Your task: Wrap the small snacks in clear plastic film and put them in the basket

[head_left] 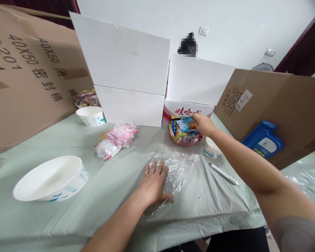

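Note:
My left hand lies flat with spread fingers on a clear plastic bag in the middle of the table. My right hand reaches forward over a bowl of wrapped snacks, fingers curled on the packets at its right side; what they hold I cannot make out. A small paper cup stands just under my right wrist.
A large white paper bowl sits at left, another white bowl further back. Pink packets in plastic lie mid-table. A white pen lies at right. White boxes and brown cartons wall the back and sides.

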Tool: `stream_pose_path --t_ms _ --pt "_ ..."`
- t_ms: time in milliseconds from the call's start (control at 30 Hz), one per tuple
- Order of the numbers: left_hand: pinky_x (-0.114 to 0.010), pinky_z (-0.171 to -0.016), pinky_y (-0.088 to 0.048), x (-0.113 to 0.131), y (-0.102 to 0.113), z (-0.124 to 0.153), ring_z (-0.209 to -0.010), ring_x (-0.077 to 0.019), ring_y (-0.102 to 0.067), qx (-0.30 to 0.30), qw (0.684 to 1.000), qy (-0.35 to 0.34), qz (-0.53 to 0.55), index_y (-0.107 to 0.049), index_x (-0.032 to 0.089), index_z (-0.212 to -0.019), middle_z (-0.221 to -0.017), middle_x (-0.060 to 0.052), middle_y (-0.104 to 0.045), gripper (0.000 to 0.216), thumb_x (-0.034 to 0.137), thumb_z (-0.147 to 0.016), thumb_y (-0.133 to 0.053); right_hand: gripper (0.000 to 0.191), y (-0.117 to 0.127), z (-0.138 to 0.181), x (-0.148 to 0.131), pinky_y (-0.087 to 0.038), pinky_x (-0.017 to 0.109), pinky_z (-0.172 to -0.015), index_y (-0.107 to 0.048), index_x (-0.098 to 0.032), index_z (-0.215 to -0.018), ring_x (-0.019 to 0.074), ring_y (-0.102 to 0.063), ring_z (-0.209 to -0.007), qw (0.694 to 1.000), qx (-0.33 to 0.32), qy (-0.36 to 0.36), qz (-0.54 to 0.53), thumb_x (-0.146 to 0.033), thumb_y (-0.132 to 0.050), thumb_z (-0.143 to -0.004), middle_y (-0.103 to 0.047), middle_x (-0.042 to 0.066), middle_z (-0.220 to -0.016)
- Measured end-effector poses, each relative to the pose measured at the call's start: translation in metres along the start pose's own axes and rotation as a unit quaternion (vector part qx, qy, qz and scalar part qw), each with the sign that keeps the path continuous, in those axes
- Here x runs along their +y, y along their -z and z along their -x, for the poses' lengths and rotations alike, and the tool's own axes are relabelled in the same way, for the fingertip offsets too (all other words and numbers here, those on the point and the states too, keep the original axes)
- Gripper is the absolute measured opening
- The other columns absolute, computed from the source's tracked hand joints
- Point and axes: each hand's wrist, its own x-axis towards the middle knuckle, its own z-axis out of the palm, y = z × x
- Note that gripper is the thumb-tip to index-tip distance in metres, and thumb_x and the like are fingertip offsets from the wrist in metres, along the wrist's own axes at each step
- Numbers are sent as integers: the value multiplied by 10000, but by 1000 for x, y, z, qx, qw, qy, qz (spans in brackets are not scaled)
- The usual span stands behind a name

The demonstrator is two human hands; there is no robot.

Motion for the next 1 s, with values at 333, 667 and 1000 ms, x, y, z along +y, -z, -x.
stream_pose_path --t_ms 333,667,1000 --pt "-599 -1170 -120 2 2 0 -1461 -430 -65 -1 1000 4 -6 -371 153 -1473 -1588 -170 -189 1053 579 -597 -770 663 -27 64 -91 -400 394 -1021 -497 -149 -1345 236 -522 -1227 923 -236 273 -134 -43 -577 -695 -597 121 -1310" --pt "-564 -1177 -138 -4 8 7 -1469 -415 -55 -7 1000 27 -13 -345 176 -1489 -1605 -123 -159 1031 576 -625 -742 137 -11 118 -75 -429 326 -750 -726 -202 -903 231 -611 -878 860 -439 259 -18 -251 -708 -776 -690 59 -850" --pt "-575 -1156 -174 -9 12 8 -1461 -424 -113 -18 1000 5 -19 -380 205 -1475 -1586 -121 -240 984 631 -654 -717 91 17 206 -45 -449 372 -846 -674 -179 -888 226 -585 -968 888 -350 193 -228 -218 -623 -825 -663 90 -947"
